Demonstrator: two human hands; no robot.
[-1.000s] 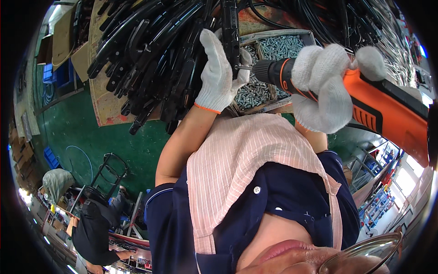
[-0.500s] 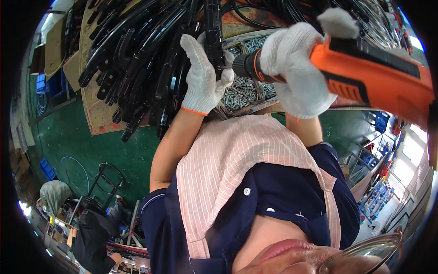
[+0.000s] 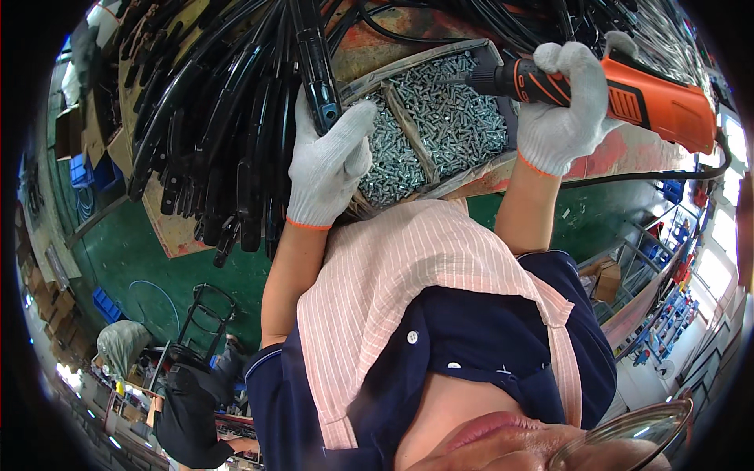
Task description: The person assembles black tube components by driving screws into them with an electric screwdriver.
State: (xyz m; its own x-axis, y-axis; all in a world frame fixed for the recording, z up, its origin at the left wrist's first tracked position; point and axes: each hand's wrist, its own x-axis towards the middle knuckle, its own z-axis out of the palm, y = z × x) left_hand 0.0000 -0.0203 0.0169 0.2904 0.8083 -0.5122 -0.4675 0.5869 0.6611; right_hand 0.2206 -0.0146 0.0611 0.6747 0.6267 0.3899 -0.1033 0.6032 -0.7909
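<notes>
My left hand (image 3: 331, 161), in a white knitted glove with an orange cuff, is closed around the lower end of a long black plastic handle (image 3: 316, 67). The thumb lies beside a hole near that end. In my right hand (image 3: 564, 114), also gloved, is an orange-and-black power screwdriver (image 3: 656, 102), held along its body with its nose pointing left. Its bit hovers over or reaches into an open box (image 3: 491, 53) of small silvery screws (image 3: 455, 122); contact cannot be made out. A strip divides the box into two compartments.
Many black handles (image 3: 208, 133) lie heaped on the worn table (image 3: 620, 149) to my left, overhanging its edge. Black cables (image 3: 408, 35) run behind the screw box. A dark cord (image 3: 652, 177) trails from the screwdriver. Another person (image 3: 188, 420) is at lower left.
The screwdriver has moved right, away from the black handle, and its bit is now at the screws. My left hand has shifted left and slightly down with the handle, which now tilts.
</notes>
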